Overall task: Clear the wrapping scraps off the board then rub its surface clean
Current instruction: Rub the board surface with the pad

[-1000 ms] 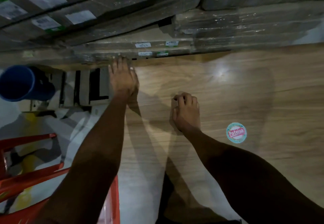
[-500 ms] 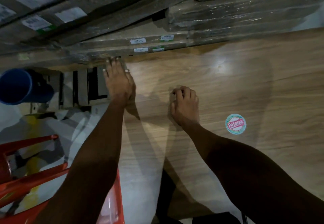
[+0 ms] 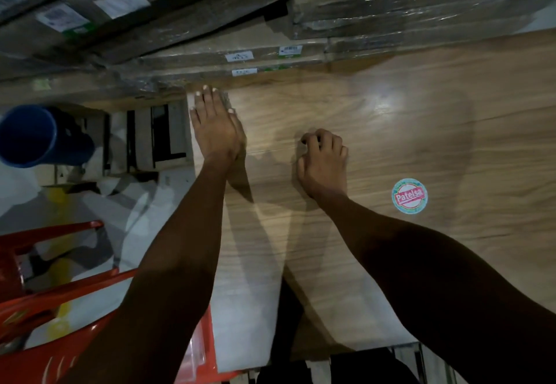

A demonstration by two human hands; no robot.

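- Single head-worn view, wide-angle, looking forward and steeply down along both forearms.
- Sitting close over the board (image 3: pixel 376 131), which is filling the centre and right of frame.
- Facing toward the wrapped packs (image 3: pixel 391 13) running along the top edge.
- Left margin is taking in the floor (image 3: pixel 144 218) and a red chair (image 3: pixel 45 302).
- No second view sharing the scene.

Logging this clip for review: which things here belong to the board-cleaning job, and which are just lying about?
Part of the job:
board
left hand, fingers straight, flat at the board's far left corner
right hand, fingers curled against the board; whether it holds anything cannot be told

Just lying about:
round sticker on the board
blue bucket
red chair
wrapped packs stacked behind
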